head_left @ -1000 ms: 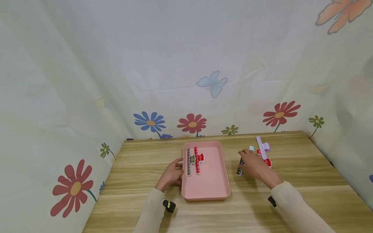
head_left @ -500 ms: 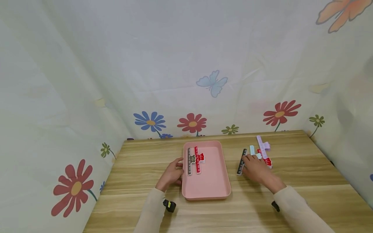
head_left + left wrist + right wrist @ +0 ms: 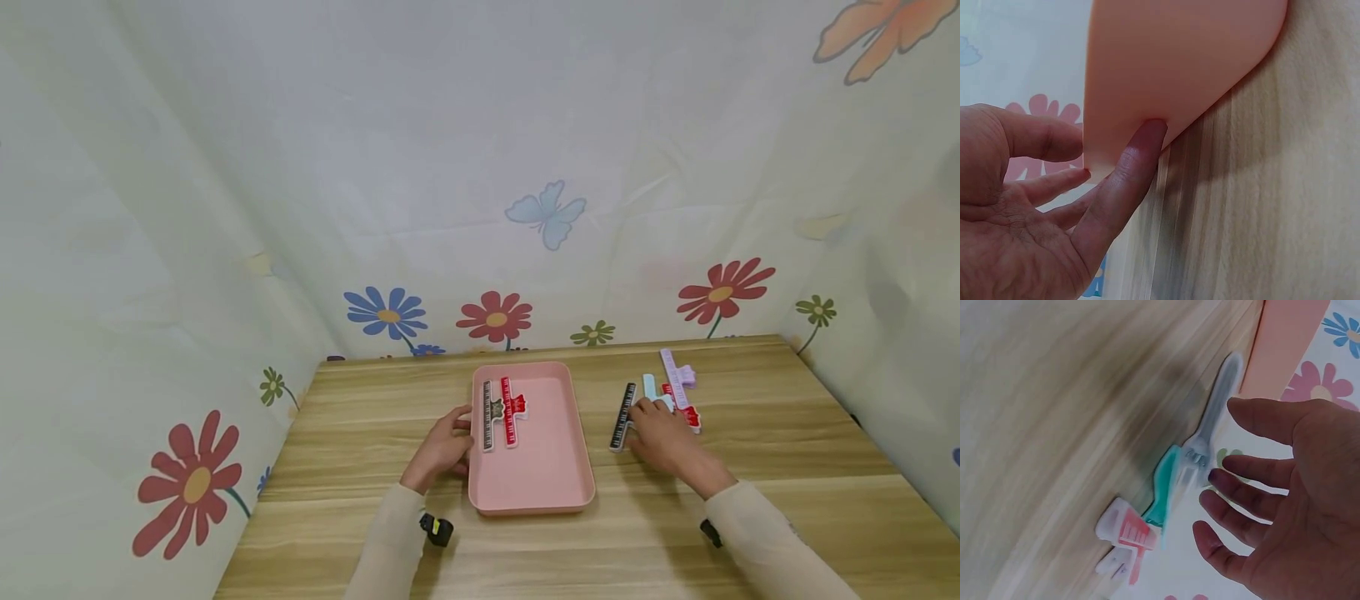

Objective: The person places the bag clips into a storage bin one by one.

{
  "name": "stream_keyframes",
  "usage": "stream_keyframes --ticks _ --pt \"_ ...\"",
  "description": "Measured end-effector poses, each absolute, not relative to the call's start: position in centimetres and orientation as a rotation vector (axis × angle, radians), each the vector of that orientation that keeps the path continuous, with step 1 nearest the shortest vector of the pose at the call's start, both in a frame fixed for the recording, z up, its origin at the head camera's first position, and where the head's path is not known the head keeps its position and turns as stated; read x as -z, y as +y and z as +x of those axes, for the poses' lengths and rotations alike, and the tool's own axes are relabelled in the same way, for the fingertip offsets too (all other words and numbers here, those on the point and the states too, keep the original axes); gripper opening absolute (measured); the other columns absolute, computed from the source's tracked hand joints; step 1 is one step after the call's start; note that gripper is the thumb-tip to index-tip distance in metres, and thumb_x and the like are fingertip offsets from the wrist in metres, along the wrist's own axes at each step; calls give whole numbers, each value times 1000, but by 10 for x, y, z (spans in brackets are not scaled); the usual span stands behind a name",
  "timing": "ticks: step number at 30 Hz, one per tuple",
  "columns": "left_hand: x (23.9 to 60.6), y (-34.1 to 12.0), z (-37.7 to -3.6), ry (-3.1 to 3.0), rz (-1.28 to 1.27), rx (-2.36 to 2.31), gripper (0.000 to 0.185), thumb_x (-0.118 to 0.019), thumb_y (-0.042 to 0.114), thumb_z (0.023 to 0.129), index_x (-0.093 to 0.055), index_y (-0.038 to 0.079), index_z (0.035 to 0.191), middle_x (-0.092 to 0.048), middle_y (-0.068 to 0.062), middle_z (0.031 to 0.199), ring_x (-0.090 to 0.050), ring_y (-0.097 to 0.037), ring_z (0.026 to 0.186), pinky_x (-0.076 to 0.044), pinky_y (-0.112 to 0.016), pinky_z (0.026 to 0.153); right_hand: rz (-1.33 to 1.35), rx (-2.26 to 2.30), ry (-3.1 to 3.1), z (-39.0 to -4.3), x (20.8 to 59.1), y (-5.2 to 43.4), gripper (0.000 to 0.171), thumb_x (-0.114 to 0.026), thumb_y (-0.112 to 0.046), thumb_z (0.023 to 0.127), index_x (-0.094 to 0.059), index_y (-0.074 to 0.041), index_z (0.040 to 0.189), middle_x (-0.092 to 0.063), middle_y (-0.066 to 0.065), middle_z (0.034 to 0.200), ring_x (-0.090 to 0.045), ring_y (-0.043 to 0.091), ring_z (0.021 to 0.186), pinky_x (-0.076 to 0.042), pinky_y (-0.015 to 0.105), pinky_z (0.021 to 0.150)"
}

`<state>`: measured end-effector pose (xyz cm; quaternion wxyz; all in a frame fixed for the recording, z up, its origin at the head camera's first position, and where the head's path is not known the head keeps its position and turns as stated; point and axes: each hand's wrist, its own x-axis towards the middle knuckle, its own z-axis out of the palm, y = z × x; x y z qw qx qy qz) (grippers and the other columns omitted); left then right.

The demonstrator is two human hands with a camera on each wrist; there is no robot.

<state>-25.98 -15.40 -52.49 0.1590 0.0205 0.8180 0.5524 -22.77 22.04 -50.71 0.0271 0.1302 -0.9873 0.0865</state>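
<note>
Two relaxed hands: left hand (image 3: 444,446) touching smooth pink tray (image 3: 551,487), right hand (image 3: 663,433) open-fingered over ruler-shaped clips (image 3: 622,416).

A staged recording booth is indicated rather than a lived-in room: a wooden table (image 3: 750,500) is enclosed on three sides by hung cloth (image 3: 450,167) printed with flowers and butterflies, and no furniture or room walls are seen beyond it

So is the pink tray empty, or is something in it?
Not empty: the pink tray holds two clips, one black and one red, at its far end.
</note>
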Motion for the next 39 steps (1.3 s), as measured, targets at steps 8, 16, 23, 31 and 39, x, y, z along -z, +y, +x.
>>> stream_keyframes --ticks 8,16,23,31,39 --pt "525 -154 -260 2336 51 -1575 64 -52 2 90 -34 12 152 -48 -25 140 -65 -25 85 -59 -41 56 431 -299 -3022 -234 509 223 41 -67 -13 88 -59 10 121 -57 24 119 -58 42 107 -51 57 89" --pt "523 -154 -258 2336 39 -1572 65 -53 3 90 -34 13 152 -47 -24 140 -65 -25 88 -59 -42 56 422 -327 -2994 -239 513 222 40 -67 -11 87 -57 12 119 -56 29 119 -57 44 104 -51 57 87" --pt "523 -155 -259 2325 47 -1581 66 -53 4 90 -34 12 152 -47 -24 141 -64 -26 90 -60 -40 57 368 -295 -3008 -241 517 220 40 -67 -13 87 -58 13 116 -56 29 113 -55 45 102 -51 58 83" --pt "523 -155 -258 2322 46 -1581 66 -53 4 90 -34 13 152 -46 -24 141 -64 -25 90 -60 -38 56 301 -230 -3079 -247 520 219 38 -64 -17 90 -57 10 116 -55 29 113 -51 46 109 -47 65 84" --pt "524 -155 -260 2329 40 -1566 65 -54 5 91 -34 14 152 -47 -23 141 -64 -24 90 -60 -38 56 319 -165 -3104 -252 524 217 36 -60 -17 94 -56 6 123 -57 26 118 -50 44 115 -46 67 87"
